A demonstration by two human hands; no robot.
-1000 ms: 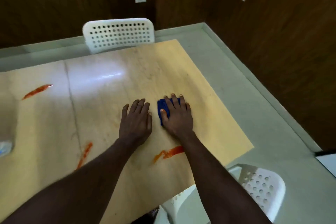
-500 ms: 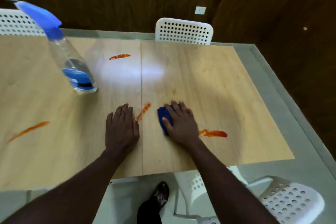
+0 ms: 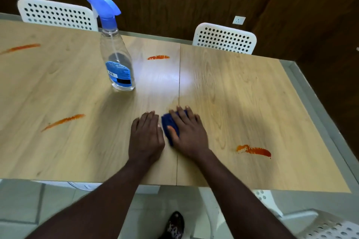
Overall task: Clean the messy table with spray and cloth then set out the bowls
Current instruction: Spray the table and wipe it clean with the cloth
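Note:
My right hand [image 3: 189, 134] presses flat on a folded blue cloth [image 3: 168, 122] lying on the wooden table [image 3: 242, 93], right at the centre seam. Most of the cloth is hidden under the fingers. Just left of it, my left hand [image 3: 146, 137] rests palm down on the tabletop, touching nothing else. A clear spray bottle [image 3: 118, 64] with a blue trigger stands upright behind my left hand. Orange-red smears mark the table at the right [image 3: 253, 150], at the back centre [image 3: 158, 57], at the left [image 3: 64, 121] and at the far left [image 3: 21, 47]. No bowls are in view.
White perforated chairs stand behind the table at the back right [image 3: 224, 39] and back left [image 3: 56, 14], and another at the near right corner [image 3: 330, 225]. A dark wood wall runs behind. My shoe [image 3: 174, 225] shows on the tiled floor below the table edge.
The view swung left, bringing the spray bottle in. My right hand slid the cloth left over the seam, and the smear that lay between my hands half a second ago no longer shows.

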